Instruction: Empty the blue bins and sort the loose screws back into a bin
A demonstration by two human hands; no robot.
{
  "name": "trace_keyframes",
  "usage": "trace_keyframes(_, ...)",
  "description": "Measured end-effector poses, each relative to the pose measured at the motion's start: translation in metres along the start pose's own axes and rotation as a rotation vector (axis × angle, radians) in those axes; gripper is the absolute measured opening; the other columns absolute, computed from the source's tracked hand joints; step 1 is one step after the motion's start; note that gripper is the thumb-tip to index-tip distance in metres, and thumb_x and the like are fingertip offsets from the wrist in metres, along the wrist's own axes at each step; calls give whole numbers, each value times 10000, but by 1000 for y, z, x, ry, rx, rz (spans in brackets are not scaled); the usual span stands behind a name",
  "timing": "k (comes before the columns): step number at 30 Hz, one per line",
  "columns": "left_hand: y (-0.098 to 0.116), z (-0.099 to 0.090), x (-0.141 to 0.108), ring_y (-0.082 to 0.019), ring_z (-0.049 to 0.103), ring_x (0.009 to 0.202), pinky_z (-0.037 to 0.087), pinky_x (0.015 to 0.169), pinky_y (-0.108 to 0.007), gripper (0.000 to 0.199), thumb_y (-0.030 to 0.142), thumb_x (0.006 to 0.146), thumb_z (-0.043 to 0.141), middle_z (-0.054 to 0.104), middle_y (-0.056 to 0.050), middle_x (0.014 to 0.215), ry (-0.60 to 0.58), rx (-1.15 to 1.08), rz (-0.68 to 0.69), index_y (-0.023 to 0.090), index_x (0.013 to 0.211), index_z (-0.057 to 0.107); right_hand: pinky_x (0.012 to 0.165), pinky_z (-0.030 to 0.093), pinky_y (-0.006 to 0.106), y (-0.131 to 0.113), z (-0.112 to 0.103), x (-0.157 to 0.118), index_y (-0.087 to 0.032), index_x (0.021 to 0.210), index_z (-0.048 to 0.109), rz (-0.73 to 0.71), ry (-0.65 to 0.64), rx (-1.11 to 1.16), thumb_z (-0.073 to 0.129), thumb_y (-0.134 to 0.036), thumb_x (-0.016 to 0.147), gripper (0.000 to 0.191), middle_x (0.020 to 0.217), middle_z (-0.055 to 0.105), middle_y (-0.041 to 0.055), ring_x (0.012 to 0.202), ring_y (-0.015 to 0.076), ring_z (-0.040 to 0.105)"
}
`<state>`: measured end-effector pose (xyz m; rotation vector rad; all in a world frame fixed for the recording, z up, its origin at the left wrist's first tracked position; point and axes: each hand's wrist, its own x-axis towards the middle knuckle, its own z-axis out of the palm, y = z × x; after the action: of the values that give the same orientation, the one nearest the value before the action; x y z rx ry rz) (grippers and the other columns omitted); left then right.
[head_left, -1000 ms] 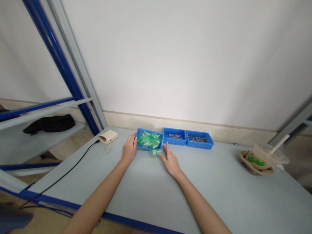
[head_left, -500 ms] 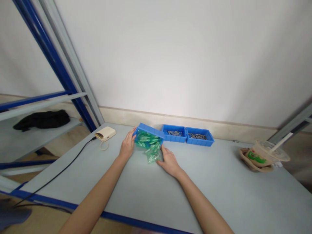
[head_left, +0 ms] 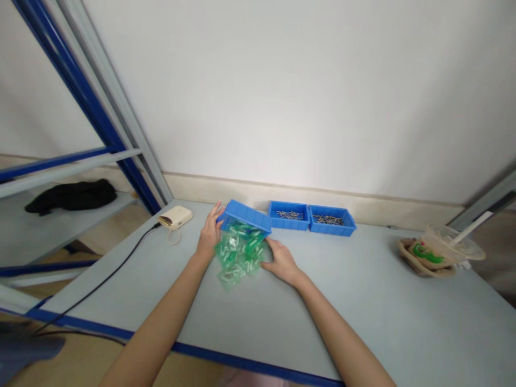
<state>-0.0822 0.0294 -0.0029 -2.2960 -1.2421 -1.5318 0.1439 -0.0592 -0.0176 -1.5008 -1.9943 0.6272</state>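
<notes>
A blue plastic bin (head_left: 248, 215) is tipped toward me, its mouth facing down and forward. My left hand (head_left: 208, 232) grips the bin's left end. At its right end my right hand (head_left: 281, 262) holds the lower corner, thumb reaching toward the bags. Small green-tinted clear plastic bags (head_left: 237, 258) spill from the mouth onto the table in a loose pile. Small pale or metallic pieces show inside them, too blurred to name.
Two blue bins holding screw-like metal pieces, a left one (head_left: 289, 223) and a right one (head_left: 332, 228), stand by the wall. A cream-coloured device (head_left: 176, 216) with a black cable lies left. A lidded drink cup with straw (head_left: 433, 250) sits right on the grey table (head_left: 363, 312).
The bin has tipped further, and more green bags have slid out of it onto the table toward me. Both hands stay at its ends.
</notes>
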Motion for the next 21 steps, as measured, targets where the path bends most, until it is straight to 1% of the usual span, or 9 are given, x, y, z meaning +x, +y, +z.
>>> trace_keyframes(8,2,-8,1,-181,440,1237,412,1015,-366,299,223,931,309,431,-144,1360,21,49,107,141,1181,449,980,332,384,-1,-1,-1,-193,1293,441,-16,10,0,646,-269,667,662,1275,512,95,1188,250,443)
trace_keyframes(12,2,-10,1,-188,444,1234,406,1019,-382,315,235,933,299,416,-160,1367,6,72,129,135,1200,436,980,335,379,-2,-2,-2,-175,1276,457,-8,2,-21,640,-260,671,638,1278,509,105,1191,247,441)
trace_keyframes(16,0,-12,1,-189,461,1220,416,1011,-383,338,243,935,278,402,-162,1377,-6,89,142,137,1220,427,985,328,376,-3,-3,-2,-194,1254,478,-10,-2,-22,635,-257,676,603,1262,522,90,1185,240,446)
trace_keyframes(21,-5,-21,2,-197,470,1209,452,970,-349,346,229,927,284,377,-168,1392,-19,142,257,137,1224,436,998,317,373,-5,-4,-3,-200,1251,480,-29,-13,-22,628,-241,680,590,1285,506,82,1199,233,432)
